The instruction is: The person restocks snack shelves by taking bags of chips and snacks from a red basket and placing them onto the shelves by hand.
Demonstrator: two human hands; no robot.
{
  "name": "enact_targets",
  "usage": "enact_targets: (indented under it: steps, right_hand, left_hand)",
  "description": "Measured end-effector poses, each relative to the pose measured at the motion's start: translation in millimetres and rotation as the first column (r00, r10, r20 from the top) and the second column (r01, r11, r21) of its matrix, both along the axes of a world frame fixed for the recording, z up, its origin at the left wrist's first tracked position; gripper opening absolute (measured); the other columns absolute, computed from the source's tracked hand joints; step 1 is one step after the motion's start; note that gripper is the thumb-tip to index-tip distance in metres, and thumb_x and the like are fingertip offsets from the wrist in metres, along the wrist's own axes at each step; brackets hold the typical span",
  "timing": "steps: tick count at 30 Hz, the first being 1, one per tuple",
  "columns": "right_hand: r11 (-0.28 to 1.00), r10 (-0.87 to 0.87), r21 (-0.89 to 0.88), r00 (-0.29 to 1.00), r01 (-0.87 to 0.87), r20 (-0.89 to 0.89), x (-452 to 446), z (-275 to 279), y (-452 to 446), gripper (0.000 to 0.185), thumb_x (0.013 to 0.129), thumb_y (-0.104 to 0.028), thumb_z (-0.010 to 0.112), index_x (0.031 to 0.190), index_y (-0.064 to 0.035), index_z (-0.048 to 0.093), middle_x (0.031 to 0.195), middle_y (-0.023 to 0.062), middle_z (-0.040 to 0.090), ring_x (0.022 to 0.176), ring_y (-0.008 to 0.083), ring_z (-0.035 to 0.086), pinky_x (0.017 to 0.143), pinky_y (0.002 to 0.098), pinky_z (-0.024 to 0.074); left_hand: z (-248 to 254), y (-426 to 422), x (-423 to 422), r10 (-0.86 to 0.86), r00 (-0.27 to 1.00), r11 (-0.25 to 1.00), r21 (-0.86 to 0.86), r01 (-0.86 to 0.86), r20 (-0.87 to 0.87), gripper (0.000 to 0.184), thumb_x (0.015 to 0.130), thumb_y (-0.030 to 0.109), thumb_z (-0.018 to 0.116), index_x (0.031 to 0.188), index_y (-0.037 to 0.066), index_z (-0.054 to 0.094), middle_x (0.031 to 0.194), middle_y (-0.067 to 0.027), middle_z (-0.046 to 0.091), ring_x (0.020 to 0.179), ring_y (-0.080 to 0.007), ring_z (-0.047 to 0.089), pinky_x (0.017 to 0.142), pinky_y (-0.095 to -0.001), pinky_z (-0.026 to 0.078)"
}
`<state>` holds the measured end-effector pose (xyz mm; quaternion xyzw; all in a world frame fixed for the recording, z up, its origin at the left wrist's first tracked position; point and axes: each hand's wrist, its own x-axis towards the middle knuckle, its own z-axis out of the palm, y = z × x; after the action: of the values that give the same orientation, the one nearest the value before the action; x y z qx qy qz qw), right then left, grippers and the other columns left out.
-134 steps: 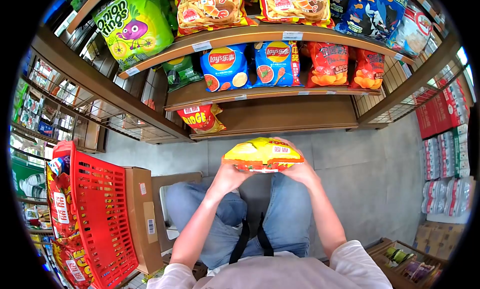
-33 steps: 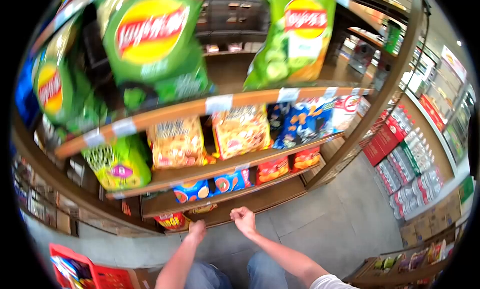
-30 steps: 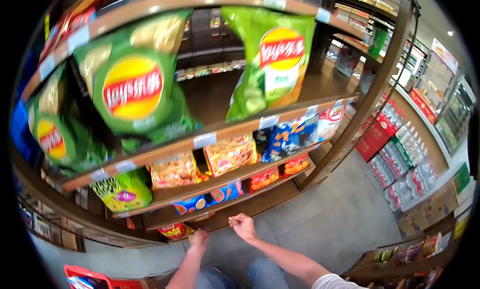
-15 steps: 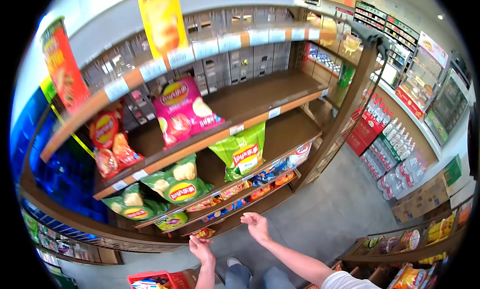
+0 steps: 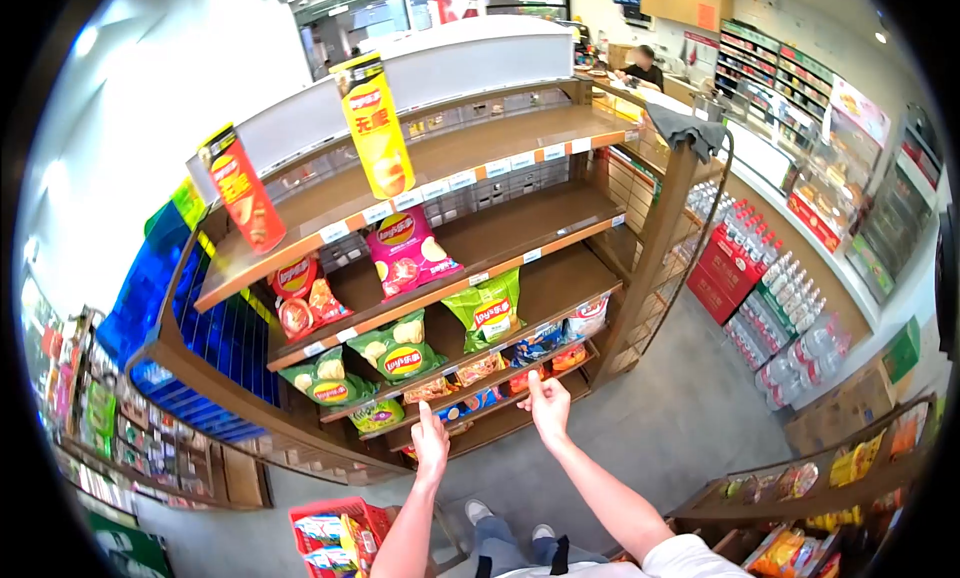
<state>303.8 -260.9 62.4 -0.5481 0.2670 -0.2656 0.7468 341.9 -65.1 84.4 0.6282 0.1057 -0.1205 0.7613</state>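
My left hand (image 5: 430,443) is in front of the lowest shelves, its fingers curled and one digit pointing up; nothing shows in it. To its right my right hand (image 5: 547,408) is loosely closed with a finger raised, also holding nothing visible. Beyond them rises a brown snack shelf (image 5: 540,238). A yellow chip canister (image 5: 378,128) and a red chip canister (image 5: 242,193) stand on its top. Below are a pink chip bag (image 5: 410,253), a red chip bag (image 5: 305,298), a light green chip bag (image 5: 488,311) and darker green chip bags (image 5: 400,350). Small snack packs (image 5: 478,369) lie lower.
A red basket (image 5: 375,518) with snack packs stands on the floor at the lower left. Bottled drinks (image 5: 790,288) are stacked along the counter at right. Another low snack shelf (image 5: 800,478) is at the lower right. A person (image 5: 643,70) sits behind the counter.
My view has tilted up and pulled back, so the shelf top and the counter person now show. Both hands have risen in view, now overlapping the lower shelves. The chip bags keep their places.
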Motion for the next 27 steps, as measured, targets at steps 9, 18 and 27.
enact_targets:
  steps: [9, 18, 27]
  right_hand:
    - [0.964, 0.265, -0.005, 0.952, -0.268, 0.15, -24.2, 23.1, 18.7, 0.026, 0.096, -0.018, 0.052, 0.105, 0.005, 0.059, 0.085, 0.014, 0.067, 0.073, 0.0181, 0.065, 0.07, 0.0308, 0.0559]
    - [0.828, 0.56, -0.069, 0.826, -0.556, 0.062, -16.9, 55.7, 108.9, 0.022, 0.091, -0.022, 0.062, 0.08, -0.003, 0.06, 0.075, 0.0078, 0.067, 0.069, 0.0138, 0.065, 0.071, 0.029, 0.0541]
    - [0.612, 0.781, 0.087, 0.618, -0.786, 0.092, -3.0, 23.2, 228.6, 0.025, 0.095, -0.016, 0.052, 0.11, 0.0031, 0.056, 0.094, 0.0171, 0.066, 0.09, 0.024, 0.066, 0.081, 0.0379, 0.056]
  left_hand:
    - [62.0, 34.7, -55.9, 0.05, 0.968, 0.988, 0.127, -0.084, 0.248, 0.04, 0.1, 0.036, 0.04, 0.072, 0.008, 0.047, 0.051, 0.0072, 0.034, 0.043, -0.0024, 0.032, 0.039, -0.0209, 0.024]
    - [47.7, 120.6, -102.1, 0.295, 0.873, 0.947, 0.002, -0.321, 0.388, 0.02, 0.1, 0.016, 0.039, 0.105, 0.0, 0.05, 0.08, -0.007, 0.052, 0.061, -0.0118, 0.057, 0.047, -0.0259, 0.053]
    - [41.4, 216.6, -142.2, 0.484, 0.854, 0.784, 0.339, -0.52, 0.19, 0.033, 0.101, 0.03, 0.036, 0.084, 0.005, 0.05, 0.054, 0.0012, 0.04, 0.04, -0.0085, 0.038, 0.037, -0.0258, 0.034]
